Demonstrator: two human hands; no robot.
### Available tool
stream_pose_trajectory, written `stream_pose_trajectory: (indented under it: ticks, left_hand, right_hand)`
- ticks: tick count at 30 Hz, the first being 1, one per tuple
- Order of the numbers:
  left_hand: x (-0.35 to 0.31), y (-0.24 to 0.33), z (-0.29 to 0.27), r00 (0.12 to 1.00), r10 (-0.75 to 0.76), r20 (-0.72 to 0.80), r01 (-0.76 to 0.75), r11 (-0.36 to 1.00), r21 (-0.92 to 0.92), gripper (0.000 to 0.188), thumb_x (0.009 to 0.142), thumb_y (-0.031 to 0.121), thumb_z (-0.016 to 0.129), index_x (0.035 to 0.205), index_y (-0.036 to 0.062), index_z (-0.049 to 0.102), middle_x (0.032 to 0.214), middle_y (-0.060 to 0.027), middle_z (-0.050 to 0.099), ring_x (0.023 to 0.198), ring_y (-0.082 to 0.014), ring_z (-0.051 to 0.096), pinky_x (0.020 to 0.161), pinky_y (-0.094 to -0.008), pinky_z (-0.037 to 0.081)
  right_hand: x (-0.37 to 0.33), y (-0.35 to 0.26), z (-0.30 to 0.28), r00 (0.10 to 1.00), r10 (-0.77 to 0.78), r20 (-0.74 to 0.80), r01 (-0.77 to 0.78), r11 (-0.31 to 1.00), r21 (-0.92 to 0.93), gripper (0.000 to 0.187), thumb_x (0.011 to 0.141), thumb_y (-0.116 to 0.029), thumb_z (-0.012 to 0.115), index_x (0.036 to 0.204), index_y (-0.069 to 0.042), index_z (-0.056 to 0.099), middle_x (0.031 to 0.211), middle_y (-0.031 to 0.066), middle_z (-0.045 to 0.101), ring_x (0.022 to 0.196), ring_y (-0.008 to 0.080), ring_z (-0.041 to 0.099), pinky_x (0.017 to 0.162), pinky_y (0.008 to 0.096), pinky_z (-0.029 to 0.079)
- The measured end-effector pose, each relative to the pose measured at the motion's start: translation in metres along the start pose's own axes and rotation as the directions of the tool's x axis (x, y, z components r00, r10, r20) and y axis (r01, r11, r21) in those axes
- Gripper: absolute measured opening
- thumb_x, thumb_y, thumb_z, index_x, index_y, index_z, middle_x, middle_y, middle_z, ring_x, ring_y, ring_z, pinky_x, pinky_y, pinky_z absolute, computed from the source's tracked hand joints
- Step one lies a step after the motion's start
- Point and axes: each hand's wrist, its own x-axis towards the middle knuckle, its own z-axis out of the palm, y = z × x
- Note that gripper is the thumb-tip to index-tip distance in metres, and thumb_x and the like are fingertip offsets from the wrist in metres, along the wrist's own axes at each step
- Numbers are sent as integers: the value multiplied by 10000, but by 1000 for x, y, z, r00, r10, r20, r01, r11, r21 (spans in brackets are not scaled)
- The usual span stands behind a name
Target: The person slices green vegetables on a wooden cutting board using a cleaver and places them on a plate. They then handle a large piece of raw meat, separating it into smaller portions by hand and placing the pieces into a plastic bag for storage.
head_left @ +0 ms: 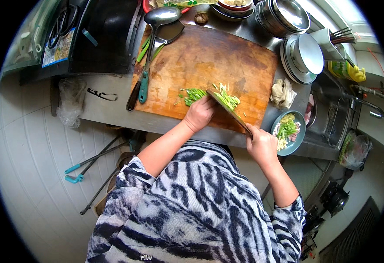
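Note:
In my right hand (263, 145) is the handle of a kitchen knife (228, 109), fingers wrapped round it. Its blade runs slantwise over the wooden cutting board (209, 57), edge down among green onions. My left hand (199, 115) is closed on the green onions (194, 95) at the left of the blade, knuckles close against it; its fingertips are partly hidden. Just right of the blade lies a small heap of cut green onion strips (228, 97). Beside my right hand stands a blue-green plate (300, 147) with chopped greens, pale minced bits and pinkish pieces.
A ladle (162, 16) and a spatula (171, 33) lie across the board's left side. Stacked metal bowls (292, 15) and white bowls (310, 52) stand at the back right, with a crumpled cloth (282, 93) nearer. The sink (332, 122) is at the right.

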Motion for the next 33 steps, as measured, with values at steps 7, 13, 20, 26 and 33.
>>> stream_pose_trajectory:
  ticks: [7, 13, 20, 26, 33]
  left_hand:
    - [-1, 4, 0, 999, -24, 22, 24, 1000, 5, 249, 700, 57, 589, 929, 31, 684, 1032, -108, 664, 1015, -291, 627, 816, -353, 551]
    - [-3, 4, 2, 998, -39, 48, 40, 999, -25, 223, 682, 61, 624, 896, 39, 683, 990, -106, 661, 967, -285, 631, 810, -357, 549]
    - [6, 9, 1, 1000, -11, -12, 11, 999, 33, 242, 695, 64, 694, 935, 40, 685, 999, -97, 658, 965, -289, 636, 805, -363, 548]
    - [-2, 4, 4, 999, -37, -6, 37, 999, -21, 259, 686, 60, 702, 943, 30, 685, 999, -107, 656, 978, -302, 632, 802, -368, 548]
    - [4, 7, -2, 999, 20, -39, -22, 999, -33, 253, 666, 52, 705, 918, 30, 696, 970, -116, 663, 981, -316, 629, 861, -387, 533]
  right_hand:
    - [12, -1, -7, 974, 50, 220, -31, 995, -91, 243, 810, -129, 638, 1041, -68, 684, 712, 175, 665, 641, 332, 664, 597, 434, 532]
    - [22, -5, 12, 986, 15, 167, -3, 997, -74, 230, 790, -133, 627, 1004, -63, 668, 671, 166, 652, 613, 342, 660, 569, 437, 532]
    - [32, -4, 14, 992, 126, 8, -126, 978, 164, 192, 857, -215, 641, 987, -84, 694, 752, 163, 663, 700, 367, 648, 620, 435, 513]
    - [12, -7, -9, 992, 115, 43, -119, 987, 111, 181, 836, -182, 657, 979, -87, 712, 742, 167, 672, 681, 340, 662, 613, 425, 522]
    - [1, 0, -8, 991, 62, 120, -69, 996, 53, 195, 835, -159, 646, 995, -67, 710, 722, 190, 666, 662, 357, 660, 609, 450, 524]
